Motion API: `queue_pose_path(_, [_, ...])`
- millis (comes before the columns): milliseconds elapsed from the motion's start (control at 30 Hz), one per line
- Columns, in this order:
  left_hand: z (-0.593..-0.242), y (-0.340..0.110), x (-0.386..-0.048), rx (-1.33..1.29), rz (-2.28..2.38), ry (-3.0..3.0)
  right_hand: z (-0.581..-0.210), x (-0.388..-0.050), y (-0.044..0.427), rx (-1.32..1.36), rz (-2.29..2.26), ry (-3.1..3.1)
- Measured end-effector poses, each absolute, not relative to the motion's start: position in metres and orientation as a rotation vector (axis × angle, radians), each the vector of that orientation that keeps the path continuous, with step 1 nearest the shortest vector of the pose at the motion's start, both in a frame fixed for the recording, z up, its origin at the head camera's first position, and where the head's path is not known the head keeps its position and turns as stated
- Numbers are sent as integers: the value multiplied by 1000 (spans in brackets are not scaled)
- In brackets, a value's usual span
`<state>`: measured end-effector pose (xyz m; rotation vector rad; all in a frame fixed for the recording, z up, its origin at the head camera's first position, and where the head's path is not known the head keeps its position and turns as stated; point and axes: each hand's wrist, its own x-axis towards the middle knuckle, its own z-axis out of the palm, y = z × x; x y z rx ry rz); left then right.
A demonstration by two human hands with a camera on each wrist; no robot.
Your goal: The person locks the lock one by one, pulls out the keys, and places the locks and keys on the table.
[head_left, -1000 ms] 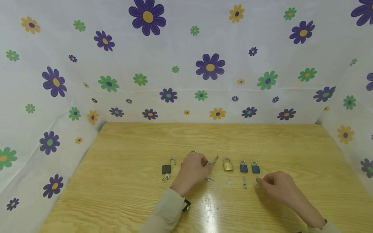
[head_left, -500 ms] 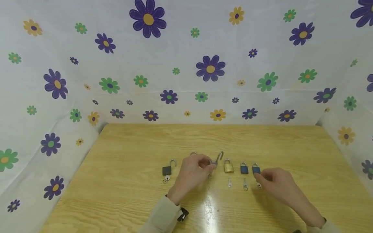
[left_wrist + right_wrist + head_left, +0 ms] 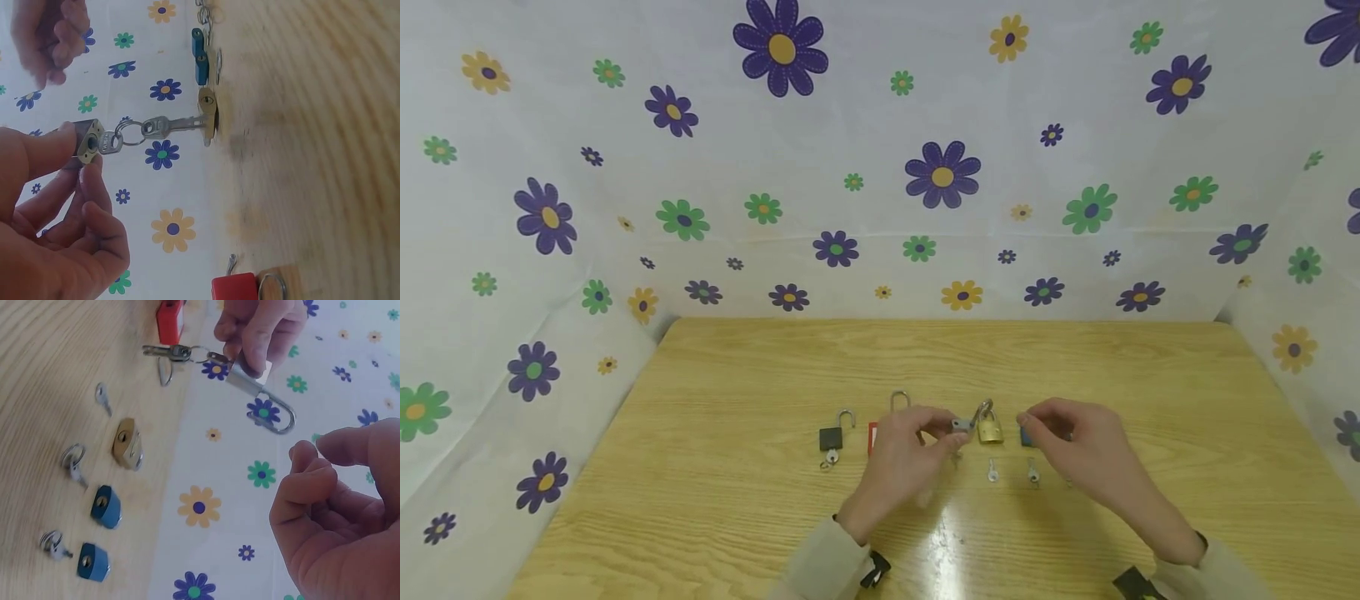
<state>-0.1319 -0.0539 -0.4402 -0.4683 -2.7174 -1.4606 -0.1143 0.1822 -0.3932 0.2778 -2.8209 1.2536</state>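
Over the desk [image 3: 715, 375], the left hand [image 3: 901, 452] pinches the lock [image 3: 244, 379], whose dangling keys [image 3: 156, 128] could tug it free, while the right hand [image 3: 1086, 440] hovers, loosely curled, empty.

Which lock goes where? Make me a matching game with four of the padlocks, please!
Padlocks:
1. brass padlock
2. black padlock
3. silver padlock
4. red padlock

Where it is:
A. held up by the left hand, its shackle open
B. on the table, partly hidden behind the left hand in the head view
C. on the table, right beside a blue padlock
D. on the table, at the far left of the row in the head view

Right pairs: 1-C, 2-D, 3-A, 4-B
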Motion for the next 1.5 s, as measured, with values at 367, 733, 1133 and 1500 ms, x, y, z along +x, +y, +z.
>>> queue_pose_path(367, [-442, -49, -125, -515, -1477, -2655, -391, -120, 161, 261, 1292, -2832])
queue_pose_path(733, [-446, -46, -122, -588, -1415, -2628, -393, -125, 152, 168, 1231, -2890])
queue_pose_path(1133, [-447, -45, -121, -595, -1420, -2628, -395, -124, 147, 171, 1247, -2859])
queue_pose_path(1500, [-450, -47, -121, -581, -1524, -2607, -398, -122, 146, 273, 1216, -2754])
